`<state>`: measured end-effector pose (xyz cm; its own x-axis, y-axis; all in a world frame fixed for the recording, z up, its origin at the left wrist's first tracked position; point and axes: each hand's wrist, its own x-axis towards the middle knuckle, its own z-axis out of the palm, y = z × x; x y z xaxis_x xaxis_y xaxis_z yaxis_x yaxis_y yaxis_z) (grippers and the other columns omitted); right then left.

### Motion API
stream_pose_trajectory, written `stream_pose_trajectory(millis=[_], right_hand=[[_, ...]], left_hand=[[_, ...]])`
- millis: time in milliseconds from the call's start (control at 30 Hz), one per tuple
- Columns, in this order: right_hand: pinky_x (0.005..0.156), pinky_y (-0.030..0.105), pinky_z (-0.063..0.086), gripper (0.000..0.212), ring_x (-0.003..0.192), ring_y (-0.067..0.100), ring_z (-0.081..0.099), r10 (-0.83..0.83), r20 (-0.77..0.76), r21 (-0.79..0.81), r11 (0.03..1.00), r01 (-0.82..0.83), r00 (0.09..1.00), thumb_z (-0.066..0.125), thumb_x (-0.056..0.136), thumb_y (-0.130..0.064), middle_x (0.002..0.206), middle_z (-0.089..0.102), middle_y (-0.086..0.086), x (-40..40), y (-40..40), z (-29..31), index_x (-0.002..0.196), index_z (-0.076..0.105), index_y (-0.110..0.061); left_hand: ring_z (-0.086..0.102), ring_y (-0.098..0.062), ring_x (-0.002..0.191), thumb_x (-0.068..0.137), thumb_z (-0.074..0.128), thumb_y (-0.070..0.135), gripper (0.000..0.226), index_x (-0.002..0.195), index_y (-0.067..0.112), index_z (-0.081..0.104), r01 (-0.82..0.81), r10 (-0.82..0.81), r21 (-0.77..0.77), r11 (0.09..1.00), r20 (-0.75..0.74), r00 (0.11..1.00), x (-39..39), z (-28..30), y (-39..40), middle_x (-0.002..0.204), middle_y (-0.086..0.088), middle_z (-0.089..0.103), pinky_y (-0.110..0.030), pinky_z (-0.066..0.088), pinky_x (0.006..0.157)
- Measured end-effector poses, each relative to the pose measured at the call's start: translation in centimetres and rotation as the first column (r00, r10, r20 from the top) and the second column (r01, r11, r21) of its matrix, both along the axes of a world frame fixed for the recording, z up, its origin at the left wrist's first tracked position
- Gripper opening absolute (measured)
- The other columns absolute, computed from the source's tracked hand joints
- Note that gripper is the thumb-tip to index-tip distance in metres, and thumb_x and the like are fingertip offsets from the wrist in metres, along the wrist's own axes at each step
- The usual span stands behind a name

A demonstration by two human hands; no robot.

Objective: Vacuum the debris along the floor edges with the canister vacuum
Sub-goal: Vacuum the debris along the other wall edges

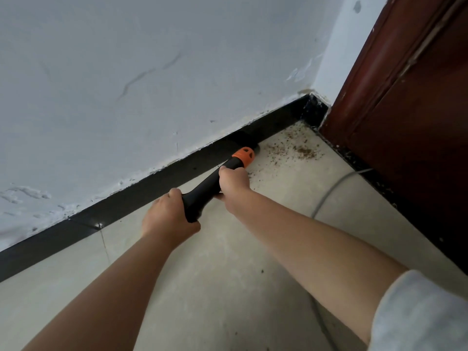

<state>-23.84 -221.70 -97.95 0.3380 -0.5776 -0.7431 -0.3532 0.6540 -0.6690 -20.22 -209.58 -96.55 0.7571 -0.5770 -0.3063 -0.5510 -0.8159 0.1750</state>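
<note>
A black vacuum wand (pixel 202 188) with an orange collar (pixel 243 155) slants toward the black skirting board (pixel 152 183). Its dark nozzle tip (pixel 249 141) lies on the floor against the skirting. My left hand (pixel 168 216) grips the wand's thick lower end. My right hand (pixel 234 179) grips the wand higher up, just behind the orange collar. Brown debris (pixel 298 150) is scattered on the pale tile floor to the right of the nozzle, thickest toward the corner (pixel 304 124). The canister itself is out of view.
A dark red wooden door and frame (pixel 410 110) stands at the right, meeting the skirting at the corner. A grey cord (pixel 334 188) runs across the floor from the door's base. A white scuffed wall (pixel 152 72) rises above the skirting. A few specks (pixel 262 271) dot the near tiles.
</note>
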Motion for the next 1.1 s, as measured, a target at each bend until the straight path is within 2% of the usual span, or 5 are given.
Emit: stream_pose_trajectory(millis=[233,400,633,900,1100], right_hand=[[0.092,0.047,0.05,0.044,0.112,0.037,0.054,0.015,-0.042,0.002,1.0,-0.015,0.999,0.048,0.094,-0.012,0.128,0.051,0.019,-0.1,-4.1,0.4,0.135,0.034,-0.003],[0.09,0.048,0.051,0.044,0.111,0.037,0.054,-0.026,-0.035,0.015,1.0,0.027,0.999,0.049,0.093,-0.011,0.126,0.05,0.019,-0.6,-6.7,0.2,0.135,0.035,-0.003],[0.092,0.048,0.05,0.041,0.11,0.036,0.053,-0.055,-0.041,-0.036,0.998,0.053,0.998,0.047,0.095,-0.011,0.125,0.05,0.018,-2.1,-11.3,-0.6,0.133,0.036,-0.003],[0.089,0.05,0.051,0.039,0.109,0.036,0.053,-0.09,-0.015,-0.049,0.995,0.089,0.996,0.046,0.095,-0.011,0.125,0.049,0.018,-2.9,-14.1,-1.0,0.132,0.036,-0.004],[0.09,0.049,0.051,0.042,0.11,0.036,0.053,-0.09,-0.03,-0.065,0.994,0.088,0.995,0.046,0.096,-0.012,0.127,0.049,0.017,-3.1,-14.2,-0.7,0.135,0.034,-0.004]], left_hand=[[0.046,-0.021,0.081,0.074,0.068,0.03,0.043,0.103,0.011,0.043,-0.01,0.012,0.065,0.998,-0.036,0.999,-0.1,0.3,-4.2,0.089,-0.001,0.046,-0.03,0.04,0.065],[0.046,-0.02,0.081,0.073,0.069,0.029,0.043,0.099,0.013,0.04,0.025,-0.021,0.065,0.998,-0.056,0.998,-0.4,0.4,-6.8,0.09,0.0,0.046,-0.03,0.04,0.066],[0.043,-0.019,0.082,0.073,0.069,0.032,0.043,0.093,0.016,0.035,0.06,-0.058,0.026,0.998,-0.078,0.995,-1.6,-1.0,-11.3,0.088,0.001,0.044,-0.03,0.039,0.067],[0.044,-0.018,0.082,0.073,0.07,0.03,0.043,0.093,0.016,0.035,0.075,-0.077,-0.025,0.997,-0.107,0.991,-2.1,-1.6,-14.3,0.074,0.006,0.036,-0.031,0.041,0.065],[0.044,-0.018,0.083,0.074,0.07,0.027,0.043,0.092,0.015,0.034,0.056,-0.062,-0.048,0.997,-0.138,0.989,-2.4,-1.9,-14.8,0.081,0.003,0.041,-0.028,0.036,0.063]])
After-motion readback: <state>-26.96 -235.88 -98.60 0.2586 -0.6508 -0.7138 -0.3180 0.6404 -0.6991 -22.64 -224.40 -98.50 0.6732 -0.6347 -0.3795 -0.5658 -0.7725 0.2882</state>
